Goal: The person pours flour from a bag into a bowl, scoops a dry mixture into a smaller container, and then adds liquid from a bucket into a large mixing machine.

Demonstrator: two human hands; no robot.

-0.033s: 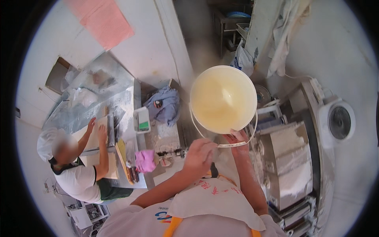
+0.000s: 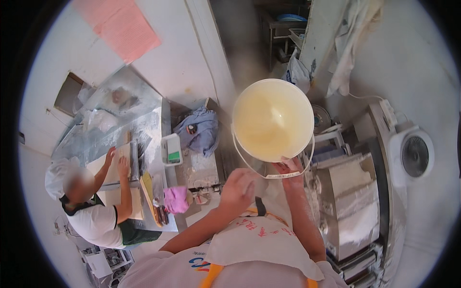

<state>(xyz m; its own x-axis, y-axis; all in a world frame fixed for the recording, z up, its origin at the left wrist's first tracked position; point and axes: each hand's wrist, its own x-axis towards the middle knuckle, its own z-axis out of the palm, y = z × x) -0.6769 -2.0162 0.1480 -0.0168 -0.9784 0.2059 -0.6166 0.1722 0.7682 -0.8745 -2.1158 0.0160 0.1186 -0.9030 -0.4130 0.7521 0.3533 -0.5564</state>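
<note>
Right hand: grips near edge of white bucket, held out ahead of apron, mouth turned toward wearer, interior pale yellow. Left hand: hangs loose, fingers bent, just beside bucket handle; contact unclear. Left of bucket: blue cloth, pink cloth, co-worker at metal table. Right: white fan.

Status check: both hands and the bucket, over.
Right hand at white bucket's near rim, apparently supporting it. Left hand beside handle, seemingly empty. Bucket mouth faces camera, pale yellow inside. Handle crosses in front of right hand.
</note>
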